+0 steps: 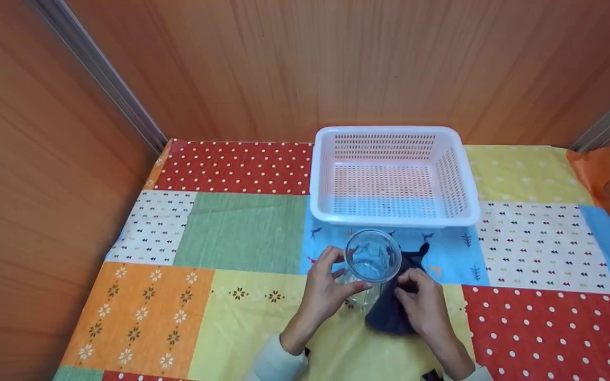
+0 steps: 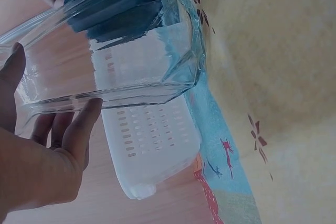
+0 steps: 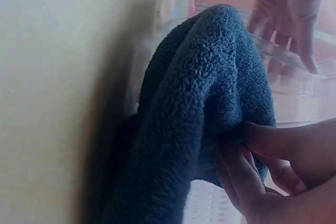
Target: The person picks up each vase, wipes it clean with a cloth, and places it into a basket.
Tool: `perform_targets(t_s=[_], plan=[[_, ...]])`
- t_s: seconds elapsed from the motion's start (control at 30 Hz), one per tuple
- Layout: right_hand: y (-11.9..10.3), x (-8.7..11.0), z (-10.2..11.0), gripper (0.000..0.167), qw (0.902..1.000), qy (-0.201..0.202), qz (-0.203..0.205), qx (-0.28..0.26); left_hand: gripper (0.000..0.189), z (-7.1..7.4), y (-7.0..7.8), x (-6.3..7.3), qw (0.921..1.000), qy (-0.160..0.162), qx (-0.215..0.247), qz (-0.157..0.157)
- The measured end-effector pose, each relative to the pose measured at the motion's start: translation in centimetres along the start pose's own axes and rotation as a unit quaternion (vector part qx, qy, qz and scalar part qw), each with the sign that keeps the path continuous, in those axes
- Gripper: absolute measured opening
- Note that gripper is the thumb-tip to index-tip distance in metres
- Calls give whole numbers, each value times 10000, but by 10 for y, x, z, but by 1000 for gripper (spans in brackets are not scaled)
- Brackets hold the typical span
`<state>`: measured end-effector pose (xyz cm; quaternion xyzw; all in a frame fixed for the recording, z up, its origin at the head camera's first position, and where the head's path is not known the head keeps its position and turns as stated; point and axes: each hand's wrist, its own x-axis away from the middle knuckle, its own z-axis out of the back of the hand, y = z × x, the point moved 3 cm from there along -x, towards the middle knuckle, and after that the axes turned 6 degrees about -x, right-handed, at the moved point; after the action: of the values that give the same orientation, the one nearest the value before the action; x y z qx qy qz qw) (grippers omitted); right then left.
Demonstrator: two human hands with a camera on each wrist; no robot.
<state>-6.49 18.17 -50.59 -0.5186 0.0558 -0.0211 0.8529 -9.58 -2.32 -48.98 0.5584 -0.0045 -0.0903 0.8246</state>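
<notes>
A clear glass cup (image 1: 373, 256) with a round rim stands roughly upright in front of the basket. My left hand (image 1: 322, 288) grips its side near the rim, thumb toward me and fingers round the far side. In the left wrist view the cup's thick, faceted base (image 2: 191, 59) is close to the cloth; whether it touches cannot be told. My right hand (image 1: 425, 307) pinches a dark blue, fluffy towel (image 3: 184, 87) between thumb and fingers. The towel hangs in folds right beside the cup, its lower end near the tablecloth.
A white perforated plastic basket (image 1: 394, 218) stands just beyond the hands. A patchwork cloth (image 1: 252, 233) covers the table. Wooden panels (image 1: 262, 69) rise behind the table and on both sides. A small black strap-like end (image 1: 423, 248) shows behind the towel.
</notes>
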Motion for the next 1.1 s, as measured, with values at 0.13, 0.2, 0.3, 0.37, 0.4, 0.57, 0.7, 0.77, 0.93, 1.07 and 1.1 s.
perform_targets(t_s=[0.13, 0.2, 0.3, 0.37, 0.4, 0.57, 0.7, 0.77, 0.93, 1.07, 1.1], plan=[[1, 0, 1, 21, 9999, -52, -128, 79, 47, -2, -1, 0, 10000, 1, 21, 27], [0, 0, 2, 19, 9995, -87, -271, 108, 47, -2, -1, 1, 10000, -29, 27, 57], [-6, 1, 4, 18, 9990, -107, -425, 60, 47, -3, -1, 1, 9999, -80, 41, 61], [-12, 1, 5, 18, 9992, -58, -393, -69, 48, -2, -1, 1, 9999, -90, 42, 39], [-16, 1, 6, 19, 9993, -30, -339, -134, 48, -2, -1, 1, 10000, -86, 37, 30], [-37, 0, 13, 19, 9991, 66, -149, -383, 48, -2, 0, 1, 10000, -76, -20, -7], [-43, -1, 15, 19, 9988, 9, -323, -363, 47, -1, -1, 1, 10000, -41, -54, -35], [-42, -2, 14, 18, 9988, -15, -360, -340, 47, -1, -1, 1, 10000, -16, -58, -42], [-32, -2, 9, 20, 9997, 36, -103, -223, 47, -1, -1, 1, 10000, 7, -5, -47], [-18, -2, 5, 22, 9999, 71, 87, -9, 48, 0, -1, 1, 10000, 34, 61, -54], [-14, -3, 4, 22, 9999, 52, 93, 58, 48, 0, -1, 1, 10000, 41, 62, -51]])
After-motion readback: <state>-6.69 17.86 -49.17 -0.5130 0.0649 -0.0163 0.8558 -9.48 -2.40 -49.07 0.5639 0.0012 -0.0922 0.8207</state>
